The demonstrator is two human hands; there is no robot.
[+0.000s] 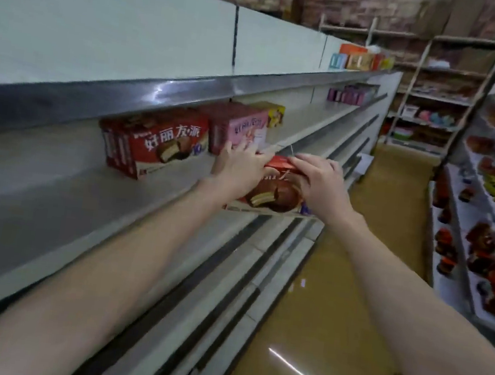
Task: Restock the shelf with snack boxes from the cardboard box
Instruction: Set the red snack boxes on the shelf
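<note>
- You hold one red snack box (274, 190) between both hands, out in front of the shelf (52, 194) and just off its front lip, not yet resting on it.
- Your left hand (239, 167) wraps the box's left end, fingers curled over the top edge toward the shelf; your right hand (318, 180) grips the upper right corner, fingers bent over the top. Both hands are closed on the box, with nothing else in them.
- Taking the pink box (240, 130) on the shelf as the landmark: the held box sits just in front of it and a little below, to its right as you face it. Your left fingertips are very near the pink box's lower front; I cannot tell whether they touch it.
- The box's long axis runs roughly along the shelf's front edge, picture side facing you, tilted with its top leaning toward the shelf.
- Left of the pink box stands another red box (154, 144); behind and right of the pink box is a yellow box (275, 114).
- The open shelf space lies right of the pink box, so my judgement is that the move goes up and inward; your left hand is the nearer one to the shelf and would lead.
- The cardboard box is not in view.
</note>
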